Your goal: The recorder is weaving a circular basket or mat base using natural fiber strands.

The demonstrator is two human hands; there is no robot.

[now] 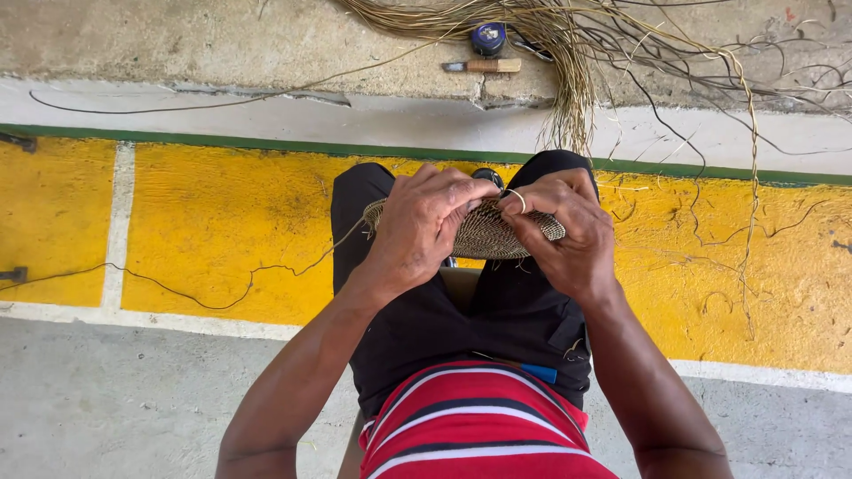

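Hands at a woven disc, centre of frame

Left to right: rough yellow-painted floor (204,222) with a thin loose strand trailing across it; left hand (422,226) curled tight over the near-left rim of the flat, round, finely coiled basket base (493,235), held over black-clad knees; right hand (564,235) pinching the right rim, a pale fibre looped round one finger. Upper centre, a small wood-handled knife (484,66) beside a dark round tin (488,37) and a spray of dry straw fibres (568,62) spilling rightward. Open floor on both sides.
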